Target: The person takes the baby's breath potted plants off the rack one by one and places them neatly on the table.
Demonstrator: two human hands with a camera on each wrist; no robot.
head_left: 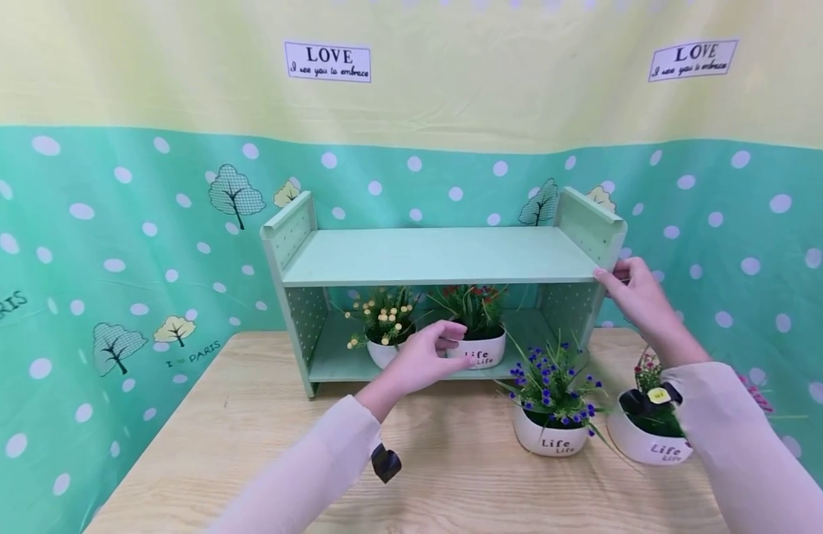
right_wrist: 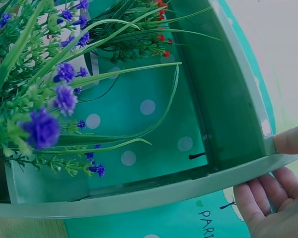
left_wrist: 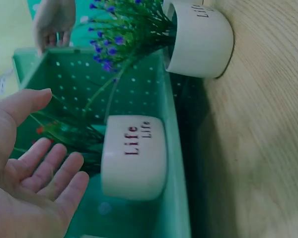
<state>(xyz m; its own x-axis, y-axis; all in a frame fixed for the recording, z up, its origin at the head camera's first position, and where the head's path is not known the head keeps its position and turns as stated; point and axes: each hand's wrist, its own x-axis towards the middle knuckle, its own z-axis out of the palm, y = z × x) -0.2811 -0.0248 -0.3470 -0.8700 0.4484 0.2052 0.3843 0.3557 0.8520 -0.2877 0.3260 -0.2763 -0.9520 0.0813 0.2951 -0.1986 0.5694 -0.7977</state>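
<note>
My right hand (head_left: 638, 297) grips the light green two-tier shelf (head_left: 438, 256) at its right side, level with the upper board. In the right wrist view the thumb (right_wrist: 290, 140) lies on the upper board's edge and the fingers bend against the side panel. My left hand (head_left: 428, 356) is in front of the lower tier, fingers spread and slightly bent, holding nothing. Just beyond it on that tier stands a white pot with red flowers (left_wrist: 134, 161), lettered "Life". To its left, partly covered by the hand, is a pot with yellow flowers (head_left: 385, 319).
On the wooden table (head_left: 251, 445) ahead of the shelf's right end stands a white pot with blue-purple flowers (head_left: 552, 430). Beside it, partly behind my right sleeve, is another white pot (head_left: 641, 437) with pinkish flowers. A patterned curtain (head_left: 411, 178) hangs behind.
</note>
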